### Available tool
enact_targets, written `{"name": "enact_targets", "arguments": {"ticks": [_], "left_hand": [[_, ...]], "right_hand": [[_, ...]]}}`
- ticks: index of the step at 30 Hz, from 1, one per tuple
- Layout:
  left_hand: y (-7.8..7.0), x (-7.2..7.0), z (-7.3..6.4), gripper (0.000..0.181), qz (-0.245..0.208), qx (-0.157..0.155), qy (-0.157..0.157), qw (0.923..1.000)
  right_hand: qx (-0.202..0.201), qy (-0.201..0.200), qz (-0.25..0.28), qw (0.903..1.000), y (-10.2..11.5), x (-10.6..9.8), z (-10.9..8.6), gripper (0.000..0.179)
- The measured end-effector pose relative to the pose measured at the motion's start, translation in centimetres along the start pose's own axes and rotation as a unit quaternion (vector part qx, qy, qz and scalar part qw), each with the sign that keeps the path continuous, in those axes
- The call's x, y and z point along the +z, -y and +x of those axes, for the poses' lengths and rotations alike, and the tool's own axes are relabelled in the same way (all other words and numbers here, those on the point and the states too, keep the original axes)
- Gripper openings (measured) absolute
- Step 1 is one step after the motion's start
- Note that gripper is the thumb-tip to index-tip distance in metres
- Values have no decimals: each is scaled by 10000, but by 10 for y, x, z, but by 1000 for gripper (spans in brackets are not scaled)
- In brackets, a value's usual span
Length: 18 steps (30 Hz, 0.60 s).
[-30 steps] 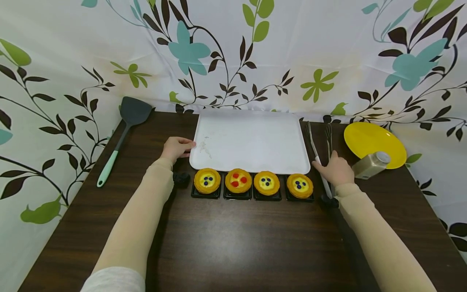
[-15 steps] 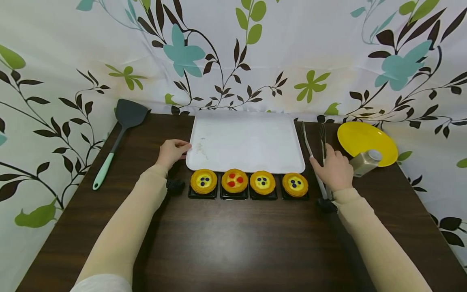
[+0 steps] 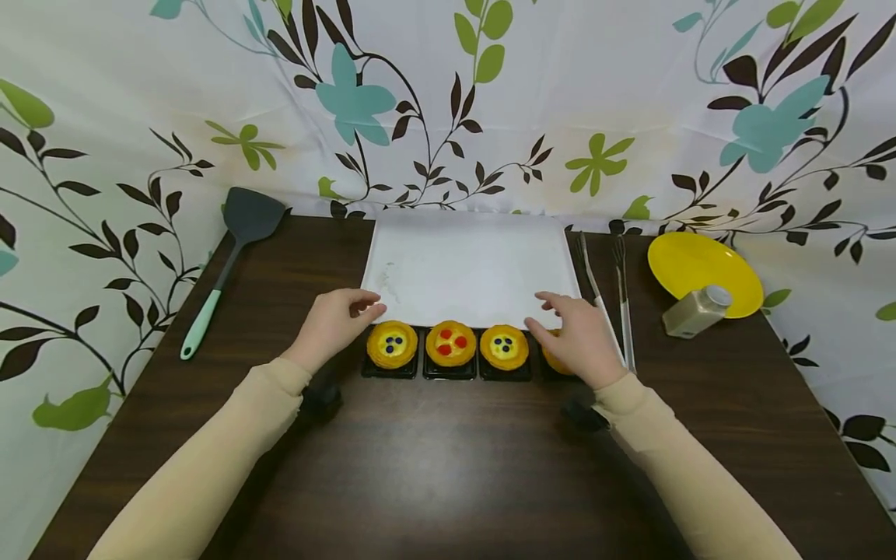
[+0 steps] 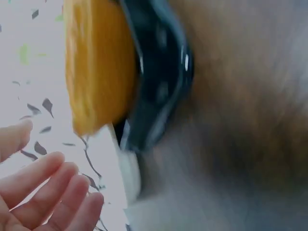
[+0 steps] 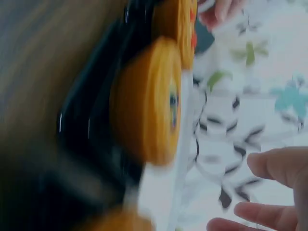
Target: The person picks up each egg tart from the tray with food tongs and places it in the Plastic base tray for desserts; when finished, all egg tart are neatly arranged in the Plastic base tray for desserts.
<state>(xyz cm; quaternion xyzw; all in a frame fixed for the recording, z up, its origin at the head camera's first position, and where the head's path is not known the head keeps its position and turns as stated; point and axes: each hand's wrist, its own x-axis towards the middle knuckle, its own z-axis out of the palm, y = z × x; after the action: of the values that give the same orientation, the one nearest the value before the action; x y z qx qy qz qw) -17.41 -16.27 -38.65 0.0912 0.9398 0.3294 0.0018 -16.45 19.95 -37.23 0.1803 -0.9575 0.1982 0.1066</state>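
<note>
My left hand (image 3: 336,327) hovers over the front left corner of a white rectangular tray (image 3: 469,268), thumb and fingers apart. On the other side, my right hand (image 3: 577,338) is above the tray's front right corner with fingers spread and holds nothing. Between the hands, egg tarts in black square holders stand in a row along the tray's front edge. A blueberry-topped tart (image 3: 392,346) is nearest the left hand, beside a red-topped tart (image 3: 451,344). Another blueberry-topped tart (image 3: 504,348) follows, and the rightmost tart (image 3: 553,356) is partly hidden by the right hand.
A dark turner (image 3: 238,257) with a mint handle lies at the left. Two slim metal utensils (image 3: 622,295) lie right of the tray. Beyond them are a yellow plate (image 3: 689,260) and a shaker bottle (image 3: 693,313). A patterned cloth (image 3: 448,117) hangs behind the table.
My left hand has come off the tray's left edge and moved inward and nearer. My right hand has left the metal utensils and moved left to the tarts. The utensils stay on the table.
</note>
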Motion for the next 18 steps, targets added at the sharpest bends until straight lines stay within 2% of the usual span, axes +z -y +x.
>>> {"name": "enact_targets", "arguments": {"ticks": [5, 10, 13, 18], "left_hand": [[-17, 6, -15, 54, 611, 527, 293, 9963], [-25, 15, -23, 64, 1007, 882, 459, 9899], [-26, 19, -26, 69, 1188, 993, 474, 9868], [-26, 22, -29, 77, 1490, 952, 474, 9831]], "right_hand": [[-568, 302, 148, 9978, 24, 17, 0, 55], [-913, 635, 55, 9938, 39, 32, 1, 66], [-1008, 825, -125, 9914, 46, 38, 2, 73], [-1052, 1023, -372, 9885, 54, 46, 5, 83]]}}
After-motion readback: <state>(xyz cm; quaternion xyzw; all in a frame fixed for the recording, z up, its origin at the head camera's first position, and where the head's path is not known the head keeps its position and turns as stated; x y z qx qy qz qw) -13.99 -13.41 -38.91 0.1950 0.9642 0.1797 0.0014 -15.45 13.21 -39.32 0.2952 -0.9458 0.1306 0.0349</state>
